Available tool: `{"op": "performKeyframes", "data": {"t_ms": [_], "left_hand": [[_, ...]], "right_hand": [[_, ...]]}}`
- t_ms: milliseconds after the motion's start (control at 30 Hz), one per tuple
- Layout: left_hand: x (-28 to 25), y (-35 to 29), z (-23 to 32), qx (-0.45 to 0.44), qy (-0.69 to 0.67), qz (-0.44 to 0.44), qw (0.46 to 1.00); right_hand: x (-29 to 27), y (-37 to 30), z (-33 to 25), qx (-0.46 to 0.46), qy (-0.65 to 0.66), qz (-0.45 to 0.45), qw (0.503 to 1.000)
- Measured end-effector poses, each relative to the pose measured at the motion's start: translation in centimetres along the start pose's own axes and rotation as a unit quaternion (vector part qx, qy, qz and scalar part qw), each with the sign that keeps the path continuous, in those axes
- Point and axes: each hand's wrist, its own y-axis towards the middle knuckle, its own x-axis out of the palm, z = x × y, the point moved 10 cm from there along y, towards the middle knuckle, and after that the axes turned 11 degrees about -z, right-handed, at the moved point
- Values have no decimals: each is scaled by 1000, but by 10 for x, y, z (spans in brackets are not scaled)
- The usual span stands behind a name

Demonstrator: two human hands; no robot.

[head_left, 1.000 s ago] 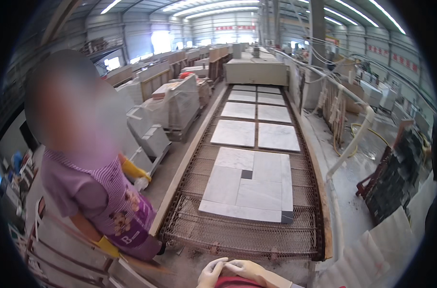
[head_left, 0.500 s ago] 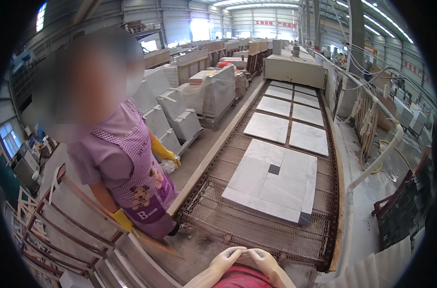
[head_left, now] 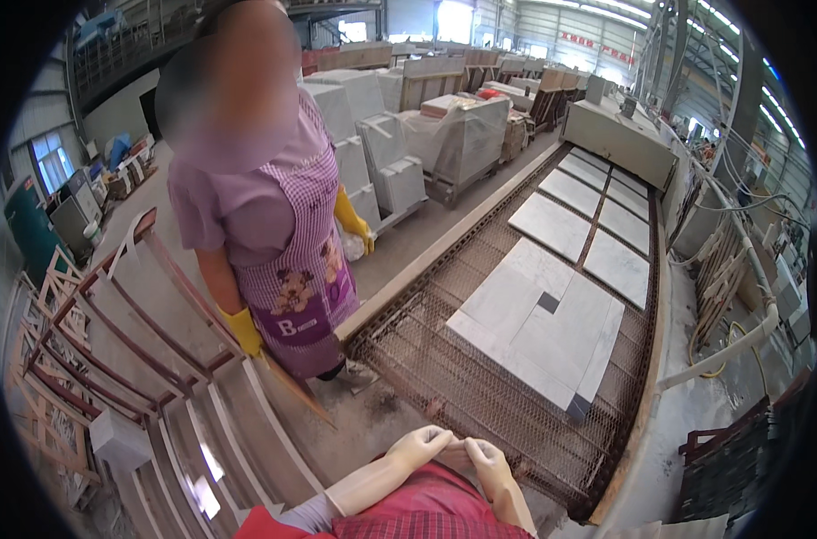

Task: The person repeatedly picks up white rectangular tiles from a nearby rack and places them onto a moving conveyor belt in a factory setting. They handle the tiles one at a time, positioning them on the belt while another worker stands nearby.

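My left hand [head_left: 422, 446] and my right hand [head_left: 489, 463], both in pale gloves, meet at the fingertips in front of my red clothing. Their fingers are curled and pinched together; whether anything small lies between them I cannot make out. Just beyond them is the near end of a mesh conveyor [head_left: 453, 382]. On its mesh, out of contact with either hand, rests a square of fitted white marble tiles [head_left: 507, 296] with a small dark grey inset [head_left: 547, 303] and a dark corner piece [head_left: 580, 408].
A co-worker in a purple checked apron [head_left: 291, 260] and yellow gloves [head_left: 241, 331] stands at the left. Farther along the belt, white slabs [head_left: 563, 227] lie in two rows before a machine housing [head_left: 619, 148]. A metal rack [head_left: 170, 359] is at lower left; a pipe [head_left: 741, 346] runs along the right.
My view has turned left, so the co-worker and conveyor sit farther right in it. My hands stay together with fingers pinched. The tiles keep their arrangement on the mesh.
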Motion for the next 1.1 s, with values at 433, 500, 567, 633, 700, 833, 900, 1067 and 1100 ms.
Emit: {"op": "performKeyframes", "data": {"t_ms": [433,500,567,633,700,833,900,1067,1100], "left_hand": [[13,-32,23,-3,-42,0,999],[13,-34,20,-2,-42,3,999],[14,-35,16,4,-42,0,999],[10,-34,6,11,-37,2,999],[7,-39,6,9,-23,11,1000],[1,-44,-1,14,-35,21,999],[0,-44,-8,16,-53,21,998],[-4,-42,-7,16,-40,19,999],[-4,-43,-5,14,-40,18,999]], "right_hand": [[-2,1,36,-1,25,-17,1000],[-3,2,42,2,21,-22,1000],[-3,3,48,9,15,-27,999],[0,3,50,8,19,-31,999],[4,3,50,8,18,-34,999],[15,2,48,18,2,-45,999],[17,3,49,25,4,-52,998],[19,5,51,33,5,-47,998],[20,6,52,31,7,-50,998]]}}
